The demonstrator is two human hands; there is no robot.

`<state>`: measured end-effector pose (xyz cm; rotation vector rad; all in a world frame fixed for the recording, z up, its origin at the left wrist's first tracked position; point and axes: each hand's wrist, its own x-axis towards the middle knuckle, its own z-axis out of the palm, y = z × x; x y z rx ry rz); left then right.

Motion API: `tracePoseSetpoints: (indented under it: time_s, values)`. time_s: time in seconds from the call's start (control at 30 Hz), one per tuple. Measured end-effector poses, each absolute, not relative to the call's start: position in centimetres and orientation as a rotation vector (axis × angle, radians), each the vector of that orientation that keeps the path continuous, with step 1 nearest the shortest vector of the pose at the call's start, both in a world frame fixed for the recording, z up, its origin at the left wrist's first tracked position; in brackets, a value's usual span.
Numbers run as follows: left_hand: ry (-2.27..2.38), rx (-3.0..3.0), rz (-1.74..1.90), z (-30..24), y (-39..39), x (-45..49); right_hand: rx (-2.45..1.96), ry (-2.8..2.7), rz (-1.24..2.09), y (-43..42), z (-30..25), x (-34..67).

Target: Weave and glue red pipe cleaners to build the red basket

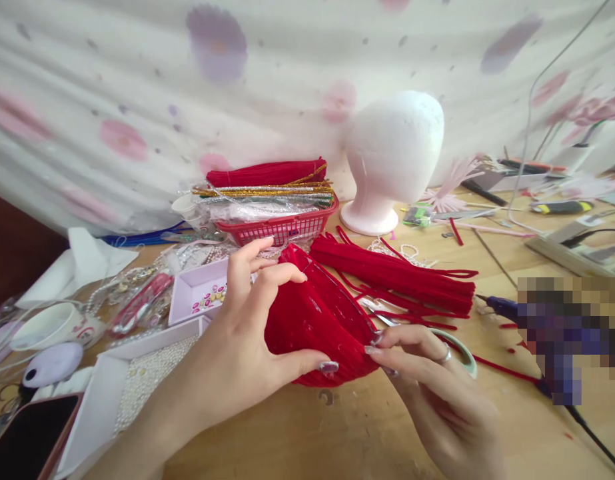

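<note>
A rounded, hollow red piece (307, 333) built from fuzzy chenille stems is held up over the table, its opening tilted to the right. My left hand (242, 327) is closed round its left side, the thumb on the near face and the fingertips at the upper rim. With a pinch of its fingertips, my right hand (432, 373) grips the lower right end of the rim. Scissors with a pale green handle (467, 353) lie partly hidden behind my right hand. Just beyond the piece rests a bundle of red chenille stems (397, 270).
A white foam head (394, 153) stands at the back beside a red basket (287, 227) of craft stems. On the left are a tray of pearl beads (152, 373), a tray of gems (180, 300) and a phone (32, 433). A glue gun (507, 308), partly pixelated, lies right.
</note>
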<state>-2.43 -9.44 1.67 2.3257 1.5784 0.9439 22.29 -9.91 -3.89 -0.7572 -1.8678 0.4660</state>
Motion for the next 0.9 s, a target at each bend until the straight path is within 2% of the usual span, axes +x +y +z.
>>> tracePoseSetpoints:
  time_s: [0.23,0.53,0.9]
  values:
    - [1.549,2.314,1.071,0.8,-9.0,-2.6,-0.778,-1.694,0.722,-10.2,-4.9,22.0]
    - [1.483,2.381,1.180,-0.7,-7.9,-3.8,-0.767,-1.655,0.793,-10.2,-4.9,21.8]
    - [1.483,2.336,1.162,0.0,-8.3,-3.5,-0.725,-1.716,0.853,-10.2,-4.9,21.9]
